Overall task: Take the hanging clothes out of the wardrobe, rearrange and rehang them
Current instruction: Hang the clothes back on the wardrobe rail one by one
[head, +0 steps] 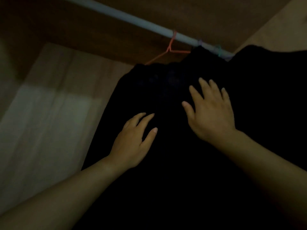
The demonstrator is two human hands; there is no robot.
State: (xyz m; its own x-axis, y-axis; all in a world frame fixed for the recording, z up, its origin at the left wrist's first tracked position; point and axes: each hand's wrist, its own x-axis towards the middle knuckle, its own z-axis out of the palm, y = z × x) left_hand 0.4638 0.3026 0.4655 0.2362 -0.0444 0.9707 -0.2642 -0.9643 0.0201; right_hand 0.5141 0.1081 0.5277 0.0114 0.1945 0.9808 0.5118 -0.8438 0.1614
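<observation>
The scene is dim, inside a wardrobe with pale wood-grain walls (54, 90) and a darker brown top panel (116, 35). A grey rail (132, 19) runs diagonally from upper left to the right. An orange hanger (169, 50) hooks over the rail, and a black garment (149, 90) hangs from it, filling the lower middle of the view. More dark clothes (265, 67) hang just beside it to the right, on hooks too blurred to tell apart. The left hand (132, 143) and right hand (211, 113) lie against the black fabric, fingers spread and holding nothing
</observation>
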